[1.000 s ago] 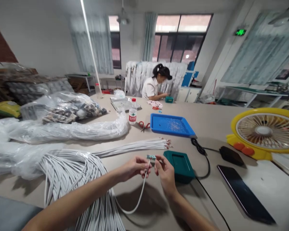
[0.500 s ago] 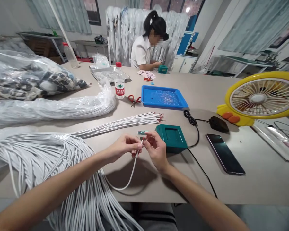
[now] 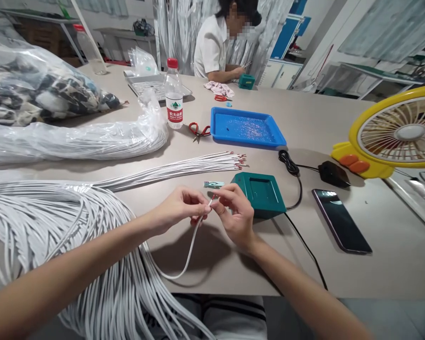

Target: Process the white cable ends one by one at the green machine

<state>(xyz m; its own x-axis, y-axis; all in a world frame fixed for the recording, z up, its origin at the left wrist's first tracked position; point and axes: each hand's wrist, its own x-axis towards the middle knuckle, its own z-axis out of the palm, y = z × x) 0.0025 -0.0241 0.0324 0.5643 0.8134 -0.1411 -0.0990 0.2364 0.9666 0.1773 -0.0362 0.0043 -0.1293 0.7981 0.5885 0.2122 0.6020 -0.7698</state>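
My left hand (image 3: 179, 208) pinches a white cable (image 3: 187, 250) near its end, just above the table. My right hand (image 3: 233, 212) meets it fingertip to fingertip, pinching the cable's tip. The cable droops in a loop toward me and runs into a big bundle of white cables (image 3: 56, 226) at my left. A small teal connector piece (image 3: 214, 184) lies on the table just beyond my fingers. A green box-shaped device (image 3: 260, 193) stands right of my right hand.
A row of cut cables with red tips (image 3: 198, 165) lies beyond my hands. Farther off are a blue tray (image 3: 246, 131), red scissors (image 3: 197, 130), a water bottle (image 3: 173, 97) and bagged cables (image 3: 74, 139). A phone (image 3: 340, 221), a yellow fan (image 3: 400, 134) and a black adapter (image 3: 333, 174) sit right. Another person works across the table.
The view tilted down and moved closer. The small connector piece went from between my fingertips to lying on the table; both hands now pinch the cable end.
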